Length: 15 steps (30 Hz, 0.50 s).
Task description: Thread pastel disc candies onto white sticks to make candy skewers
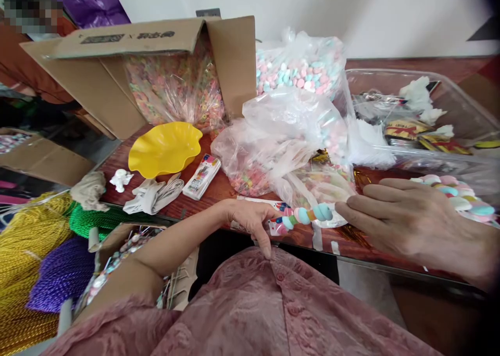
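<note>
My left hand [255, 221] is closed on the lower end of a candy skewer [302, 216], a row of pastel blue, pink, green and orange pieces. A printed card or wrapper [278, 226] shows beside its fingers. At the skewer's far tip are the fingertips of my right hand [410, 215], palm down and slightly blurred. Its thumb is hidden, and whatever it pinches is too small to make out. Below the tip, plastic bags of candy [250, 173] lie on the red-brown table [174, 206]. Partly behind my right hand is a pile of pastel candy pieces [464, 192].
A cardboard box [234, 59] holding bagged ring candies stands behind a yellow wavy dish [164, 147]. At right is a clear plastic bin [441, 80] of packets. A pack of printed cards [202, 176] and a white cloth [154, 194] lie left. Coloured cords [35, 262] and another person [35, 59] are further left.
</note>
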Each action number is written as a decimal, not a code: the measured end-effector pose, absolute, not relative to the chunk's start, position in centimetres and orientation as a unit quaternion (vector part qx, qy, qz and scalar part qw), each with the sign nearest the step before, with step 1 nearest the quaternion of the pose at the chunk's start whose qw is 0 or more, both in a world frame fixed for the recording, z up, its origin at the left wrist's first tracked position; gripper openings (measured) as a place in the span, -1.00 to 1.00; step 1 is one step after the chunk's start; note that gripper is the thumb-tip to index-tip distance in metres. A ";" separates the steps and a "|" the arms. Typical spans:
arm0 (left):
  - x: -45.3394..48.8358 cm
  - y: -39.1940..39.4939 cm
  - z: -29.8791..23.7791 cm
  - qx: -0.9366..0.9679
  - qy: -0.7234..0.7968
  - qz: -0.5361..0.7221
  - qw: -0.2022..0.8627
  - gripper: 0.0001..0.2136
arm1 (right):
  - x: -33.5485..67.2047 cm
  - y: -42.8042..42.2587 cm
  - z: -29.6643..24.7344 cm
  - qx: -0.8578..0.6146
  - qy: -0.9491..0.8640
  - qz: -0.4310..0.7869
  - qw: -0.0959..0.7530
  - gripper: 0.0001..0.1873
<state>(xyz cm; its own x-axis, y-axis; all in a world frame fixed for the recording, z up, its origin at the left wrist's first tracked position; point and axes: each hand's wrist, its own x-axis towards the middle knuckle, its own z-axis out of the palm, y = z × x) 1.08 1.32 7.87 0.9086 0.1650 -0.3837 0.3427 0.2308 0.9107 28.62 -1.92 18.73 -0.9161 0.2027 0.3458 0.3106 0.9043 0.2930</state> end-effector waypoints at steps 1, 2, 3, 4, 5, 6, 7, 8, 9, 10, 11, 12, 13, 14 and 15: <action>1.1 1.4 7.7 0.617 0.202 -0.069 0.758 -0.54 | 28.7 -1.9 18.7 -0.134 -0.963 -0.172 0.158 -0.76; 1.1 1.4 7.5 0.614 0.200 -0.074 0.760 -0.55 | 28.8 -2.0 18.6 -0.135 -0.963 -0.169 0.161 -0.76; 1.1 1.4 7.3 0.611 0.197 -0.071 0.763 -0.56 | 28.9 -2.0 18.4 -0.138 -0.963 -0.165 0.165 -0.77; 1.0 1.4 7.2 0.608 0.194 -0.059 0.768 -0.58 | 29.1 -2.0 18.1 -0.142 -0.962 -0.161 0.170 -0.78; 1.0 1.4 7.0 0.605 0.190 -0.041 0.772 -0.60 | 29.3 -2.1 17.7 -0.145 -0.960 -0.158 0.177 -0.79; 1.0 1.4 6.9 0.603 0.187 -0.022 0.775 -0.62 | 29.5 -2.1 17.3 -0.150 -0.958 -0.157 0.186 -0.81; 1.0 1.4 6.9 0.602 0.188 -0.008 0.776 -0.64 | 29.6 -2.2 16.8 -0.155 -0.956 -0.156 0.195 -0.83; 1.0 1.4 6.8 0.601 0.192 0.001 0.776 -0.67 | 29.7 -2.3 16.2 -0.162 -0.953 -0.154 0.203 -0.84; 1.0 1.4 6.7 0.600 0.199 0.005 0.775 -0.69 | 29.7 -2.3 15.6 -0.169 -0.951 -0.150 0.209 -0.84; 1.0 1.3 6.6 0.599 0.207 0.002 0.773 -0.70 | 29.6 -2.4 15.0 -0.173 -0.950 -0.146 0.214 -0.83; 1.1 1.2 6.5 0.599 0.213 -0.006 0.772 -0.71 | 29.4 -2.5 14.4 -0.175 -0.950 -0.139 0.219 -0.80; 1.2 1.2 6.3 0.601 0.218 -0.018 0.769 -0.72 | 29.1 -2.6 13.8 -0.176 -0.949 -0.132 0.225 -0.77; 1.3 1.1 6.2 0.603 0.222 -0.030 0.766 -0.72 | 28.8 -2.8 13.3 -0.176 -0.948 -0.126 0.233 -0.75; 1.4 1.0 6.0 0.606 0.226 -0.042 0.762 -0.73 | 28.5 -2.9 12.8 -0.178 -0.947 -0.121 0.240 -0.72; 1.5 0.9 5.9 0.611 0.230 -0.050 0.756 -0.73 | 28.3 -3.0 12.5 -0.181 -0.945 -0.118 0.244 -0.71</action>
